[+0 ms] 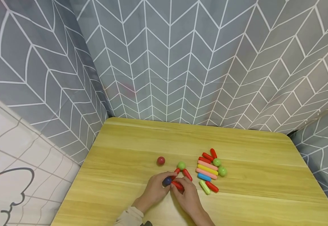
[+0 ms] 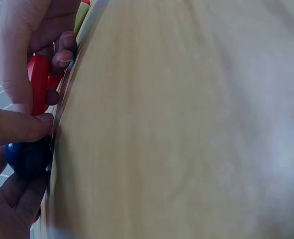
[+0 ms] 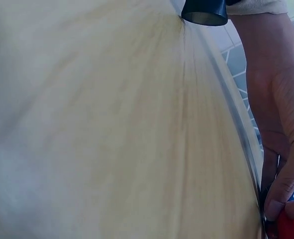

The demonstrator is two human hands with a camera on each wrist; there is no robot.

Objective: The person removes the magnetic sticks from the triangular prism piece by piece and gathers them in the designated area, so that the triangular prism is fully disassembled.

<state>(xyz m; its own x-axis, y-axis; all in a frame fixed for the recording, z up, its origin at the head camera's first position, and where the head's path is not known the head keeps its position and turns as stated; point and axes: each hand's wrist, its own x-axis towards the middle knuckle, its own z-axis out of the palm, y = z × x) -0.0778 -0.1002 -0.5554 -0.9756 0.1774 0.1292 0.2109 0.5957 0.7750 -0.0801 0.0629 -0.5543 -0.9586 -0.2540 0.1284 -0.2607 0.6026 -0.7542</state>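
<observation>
Low in the head view, my left hand (image 1: 152,191) holds a dark blue ball (image 1: 167,181) between thumb and fingers. Beside it, my right hand (image 1: 188,195) pinches a short red rod (image 1: 177,185), whose near end is close to the ball; whether they touch is unclear. In the left wrist view the blue ball (image 2: 27,158) sits under the left thumb, and the red rod (image 2: 38,82) is in the right fingers. Just beyond the hands, a green ball (image 1: 181,165) joins two more red rods (image 1: 187,174), the left one partly hidden by the left fingers.
A maroon ball (image 1: 161,161) lies alone on the wooden table (image 1: 118,175). To the right, several coloured rods (image 1: 207,167) lie side by side, with two green balls (image 1: 222,171) at their edge. Patterned curtains (image 1: 164,62) hang behind the table.
</observation>
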